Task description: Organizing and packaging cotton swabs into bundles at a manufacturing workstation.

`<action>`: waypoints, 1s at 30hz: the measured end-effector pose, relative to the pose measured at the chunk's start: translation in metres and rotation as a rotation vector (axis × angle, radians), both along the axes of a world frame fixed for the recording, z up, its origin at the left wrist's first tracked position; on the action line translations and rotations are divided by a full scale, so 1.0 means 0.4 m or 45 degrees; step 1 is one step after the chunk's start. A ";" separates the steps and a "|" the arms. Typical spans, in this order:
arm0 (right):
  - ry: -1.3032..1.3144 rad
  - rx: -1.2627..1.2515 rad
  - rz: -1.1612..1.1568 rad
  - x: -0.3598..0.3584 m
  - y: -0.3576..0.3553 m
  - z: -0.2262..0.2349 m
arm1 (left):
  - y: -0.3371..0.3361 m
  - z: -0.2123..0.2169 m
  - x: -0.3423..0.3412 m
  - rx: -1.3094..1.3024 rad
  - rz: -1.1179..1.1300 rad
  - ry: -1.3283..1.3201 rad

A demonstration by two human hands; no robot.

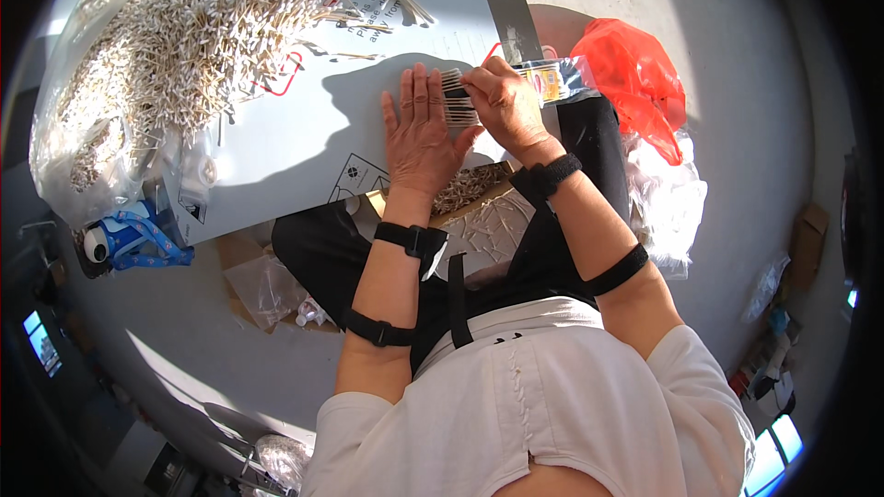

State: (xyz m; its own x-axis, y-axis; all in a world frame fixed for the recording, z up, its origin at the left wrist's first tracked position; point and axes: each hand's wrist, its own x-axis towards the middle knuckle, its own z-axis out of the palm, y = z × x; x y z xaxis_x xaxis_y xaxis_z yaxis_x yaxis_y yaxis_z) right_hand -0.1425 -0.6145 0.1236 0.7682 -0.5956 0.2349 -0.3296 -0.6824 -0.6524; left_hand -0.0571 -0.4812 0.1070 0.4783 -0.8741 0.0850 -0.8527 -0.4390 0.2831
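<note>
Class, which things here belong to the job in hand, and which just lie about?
Seemingly in the job:
row of swabs between left hand and right hand
big swab pile
yellow-labelled packet

Apparently lying about:
red plastic bag
blue strapped item

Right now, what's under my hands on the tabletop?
Between your left hand and right hand, cotton swabs lie side by side on the grey tabletop. Whatever is directly beneath your left palm and curled right fingers is covered.
</note>
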 end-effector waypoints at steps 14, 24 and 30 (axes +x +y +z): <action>-0.022 0.052 -0.032 0.009 -0.005 0.007 | -0.001 0.004 -0.001 -0.011 0.006 0.023; 0.038 0.031 0.036 0.032 -0.030 0.006 | 0.000 0.003 -0.001 -0.015 0.007 0.010; 0.020 0.075 0.060 0.040 -0.043 0.001 | 0.002 0.001 -0.001 -0.004 0.003 0.013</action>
